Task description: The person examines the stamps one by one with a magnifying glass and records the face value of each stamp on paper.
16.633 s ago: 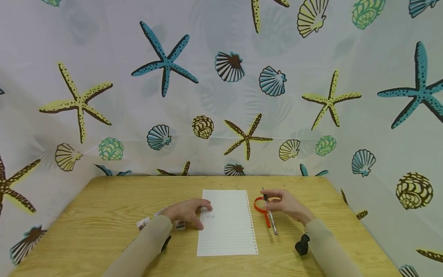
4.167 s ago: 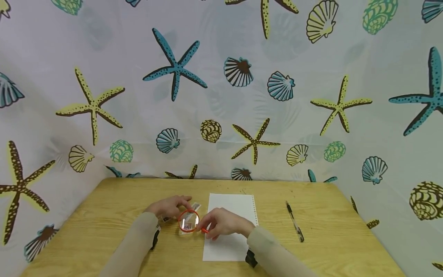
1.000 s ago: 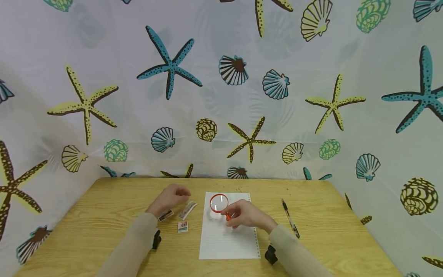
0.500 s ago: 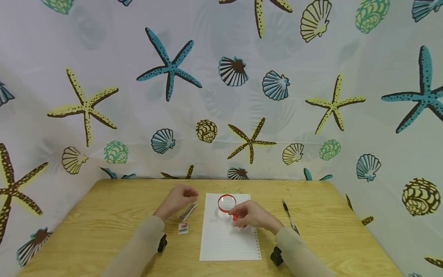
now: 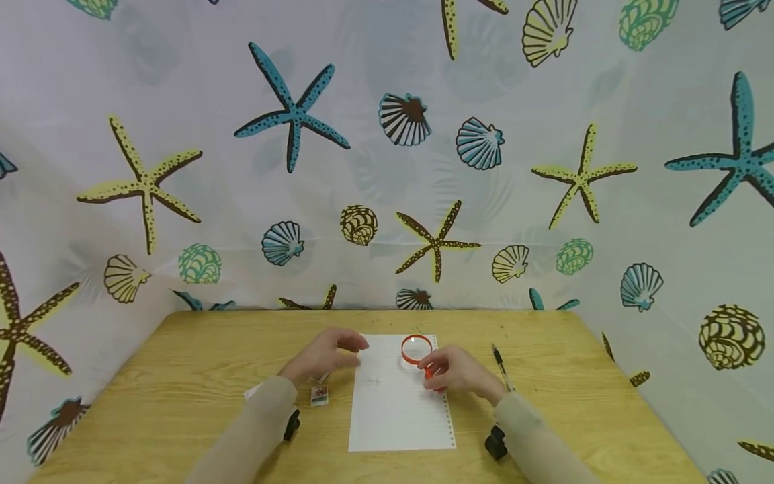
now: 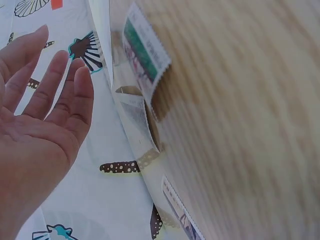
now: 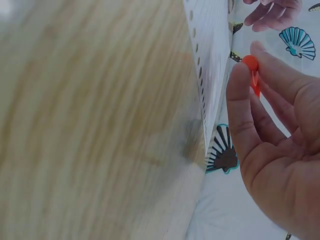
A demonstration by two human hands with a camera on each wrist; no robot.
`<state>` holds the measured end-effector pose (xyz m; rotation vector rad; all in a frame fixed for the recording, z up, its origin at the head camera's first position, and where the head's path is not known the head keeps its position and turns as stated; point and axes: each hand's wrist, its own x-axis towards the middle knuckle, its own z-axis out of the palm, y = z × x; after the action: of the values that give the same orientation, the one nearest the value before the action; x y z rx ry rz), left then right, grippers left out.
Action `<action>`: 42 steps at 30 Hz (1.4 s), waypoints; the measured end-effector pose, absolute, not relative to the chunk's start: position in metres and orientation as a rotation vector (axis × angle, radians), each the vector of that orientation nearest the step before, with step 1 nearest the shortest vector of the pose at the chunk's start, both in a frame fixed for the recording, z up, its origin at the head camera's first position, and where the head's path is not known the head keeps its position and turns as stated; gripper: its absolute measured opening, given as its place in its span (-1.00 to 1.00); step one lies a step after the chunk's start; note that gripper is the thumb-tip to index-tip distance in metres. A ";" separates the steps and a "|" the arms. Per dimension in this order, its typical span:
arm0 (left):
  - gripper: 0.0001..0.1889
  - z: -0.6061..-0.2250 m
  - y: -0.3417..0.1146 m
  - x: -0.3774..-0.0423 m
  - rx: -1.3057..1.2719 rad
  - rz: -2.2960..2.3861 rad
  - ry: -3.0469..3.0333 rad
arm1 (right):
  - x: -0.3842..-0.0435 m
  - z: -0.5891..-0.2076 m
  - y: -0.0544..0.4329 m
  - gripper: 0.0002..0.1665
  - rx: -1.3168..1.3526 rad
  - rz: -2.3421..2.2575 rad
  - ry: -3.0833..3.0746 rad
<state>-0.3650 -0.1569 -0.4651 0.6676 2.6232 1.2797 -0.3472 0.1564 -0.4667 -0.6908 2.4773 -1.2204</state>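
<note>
My right hand [image 5: 457, 371] pinches the handle of a red-rimmed magnifying glass [image 5: 416, 338] between thumb and fingers, over the upper right of a lined sheet of paper [image 5: 402, 417]. In the right wrist view the orange-red handle end [image 7: 250, 62] shows between the fingertips. My left hand [image 5: 326, 353] hovers by the sheet's upper left edge, fingers relaxed and holding nothing. Below it on the table lies a postage stamp [image 5: 319, 395]. The left wrist view shows a stamp with a green band [image 6: 142, 50], a second curled stamp [image 6: 136, 117] and part of a third stamp [image 6: 181, 210].
A black pen [image 5: 500, 361] lies on the wooden table [image 5: 205, 363] right of the paper, partly hidden by the right arm. Faint handwriting [image 5: 371, 381] marks the sheet's left side. A shell-and-starfish cloth [image 5: 387, 168] hangs behind the table.
The pen was in my right hand earliest and now lies down. The magnifying glass went over the stamps, then moved right across the paper. My left hand has shifted right toward the sheet.
</note>
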 end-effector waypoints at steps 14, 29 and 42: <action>-0.67 -0.465 -0.147 -0.363 0.775 1.207 2.483 | -0.346 -0.469 0.187 -0.67 -0.600 -1.257 2.516; -0.63 -0.471 -0.138 -0.362 0.750 1.123 2.400 | -0.344 -0.470 0.209 -0.63 -0.491 -1.280 2.518; -0.52 -0.471 -0.132 -0.360 0.635 1.005 2.441 | -0.348 -0.470 0.227 -0.67 -0.576 -1.172 2.581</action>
<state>-0.3604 -0.1324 -0.4710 0.6350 2.4414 1.0048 -0.3477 0.2273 -0.4704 -0.5756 2.5809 -1.1723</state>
